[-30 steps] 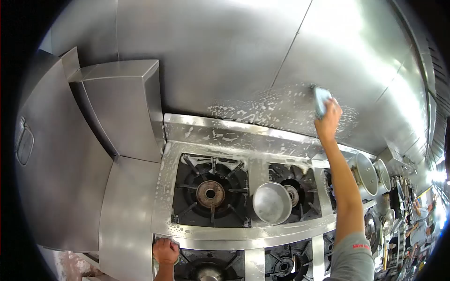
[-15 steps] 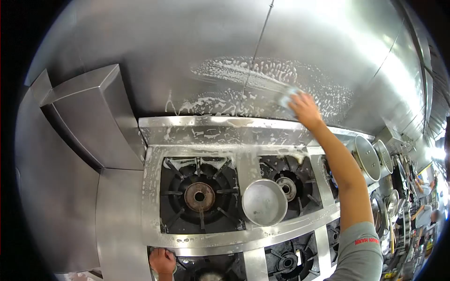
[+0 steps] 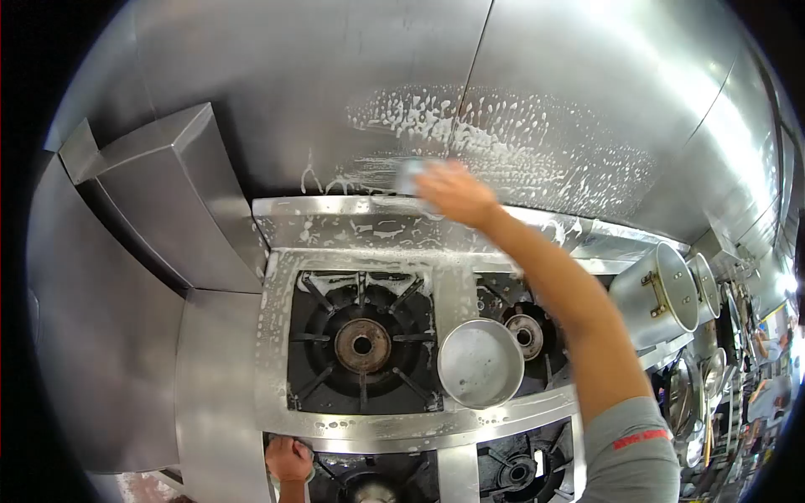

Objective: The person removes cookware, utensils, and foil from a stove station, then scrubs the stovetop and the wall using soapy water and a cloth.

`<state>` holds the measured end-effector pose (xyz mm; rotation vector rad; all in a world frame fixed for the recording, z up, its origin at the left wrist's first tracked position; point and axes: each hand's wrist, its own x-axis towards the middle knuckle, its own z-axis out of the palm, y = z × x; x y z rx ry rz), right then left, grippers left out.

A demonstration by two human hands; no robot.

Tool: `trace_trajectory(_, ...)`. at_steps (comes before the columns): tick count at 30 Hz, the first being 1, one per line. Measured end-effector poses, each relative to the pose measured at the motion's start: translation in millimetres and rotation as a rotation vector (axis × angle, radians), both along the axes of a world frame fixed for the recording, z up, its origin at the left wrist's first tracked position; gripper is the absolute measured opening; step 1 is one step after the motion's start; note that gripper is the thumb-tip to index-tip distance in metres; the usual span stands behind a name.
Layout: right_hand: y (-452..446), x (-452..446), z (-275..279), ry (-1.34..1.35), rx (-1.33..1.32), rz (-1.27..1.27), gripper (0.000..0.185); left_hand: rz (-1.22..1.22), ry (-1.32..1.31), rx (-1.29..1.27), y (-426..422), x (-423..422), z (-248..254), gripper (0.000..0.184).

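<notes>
My right hand (image 3: 457, 193), blurred by motion, presses a pale bluish cleaning pad (image 3: 409, 177) against the soapy steel wall (image 3: 520, 126). Whether the pad is a cloth or a sponge cannot be made out. White suds streak and dot the wall around it. Down at the lower left, my left hand (image 3: 288, 458) is closed at the corner of the front burner. A thin pale greenish edge shows beside its wrist; what those fingers hold is hidden. Below my right arm, a round metal pan (image 3: 480, 364) sits partly over the back burners.
Black cast-iron burners (image 3: 363, 344) are set in a wet, foam-spotted steel stove top (image 3: 352, 425). A steel ledge (image 3: 335, 206) runs along the wall. Large pots (image 3: 662, 293) stand at the right, with ladles and pans beyond. A boxy steel housing (image 3: 168, 201) juts out at the left.
My right hand has swept the pad leftward and slightly down along the wall. The view has shifted a little. My left hand stays at the front burner corner.
</notes>
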<state>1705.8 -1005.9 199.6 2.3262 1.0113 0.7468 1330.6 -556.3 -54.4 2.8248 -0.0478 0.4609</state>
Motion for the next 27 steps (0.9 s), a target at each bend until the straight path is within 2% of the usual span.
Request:
trace_trajectory(1,-53,-9,0,0.076,-0.064,-0.12,0.033,0.0,0.005,-0.014,0,-1,-2,0.013)
trace_trajectory(2,-117,-18,-11,-0.018,-0.126,-0.154,0.033,0.002,0.015,-0.014,2,0,-4,0.013)
trace_trajectory(3,-156,-39,-2,0.033,-0.156,-0.231,0.033,0.009,0.026,-0.012,2,-1,-4,0.014)
trace_trajectory(5,-197,-60,-4,-0.02,-0.255,-0.402,0.038,0.034,0.039,-0.039,-5,7,5,0.017)
trace_trajectory(8,-138,-35,-12,-0.01,-0.247,-0.383,0.039,-0.002,-0.043,-0.1,-9,12,7,0.016)
trace_trajectory(9,-109,-17,-18,-0.055,-0.112,-0.227,0.04,-0.001,-0.059,-0.078,-10,13,7,0.016)
trace_trajectory(11,-24,-6,1,-0.307,-0.13,-0.08,0.04,-0.01,-0.073,-0.042,-9,15,7,0.017)
trace_trajectory(14,-15,1,4,-0.324,-0.065,-0.01,0.039,0.011,0.004,-0.016,-3,6,2,0.016)
trace_trajectory(16,-67,-10,-14,-0.184,-0.181,-0.03,0.036,0.019,0.035,-0.058,-2,11,0,0.014)
trace_trajectory(18,-118,-18,-22,-0.157,-0.128,-0.069,0.031,0.018,0.003,-0.063,2,12,-7,0.013)
trace_trajectory(19,-100,-18,-2,-0.161,-0.131,-0.053,0.031,0.01,-0.022,-0.056,1,11,-7,0.012)
trace_trajectory(21,-70,-24,39,-0.368,0.016,-0.248,0.028,0.012,-0.017,-0.042,3,10,-3,0.012)
trace_trajectory(22,-54,-20,55,-0.402,0.07,-0.243,0.029,0.012,-0.013,-0.041,-2,11,-1,0.012)
trace_trajectory(25,-78,-14,21,-0.319,-0.073,-0.194,0.029,0.028,-0.03,-0.04,-6,11,1,0.012)
trace_trajectory(26,-98,-22,6,-0.2,-0.168,-0.157,0.028,0.038,-0.031,-0.071,-9,12,7,0.011)
trace_trajectory(27,-101,-24,9,-0.213,-0.169,-0.151,0.028,0.044,-0.044,-0.073,-8,14,4,0.011)
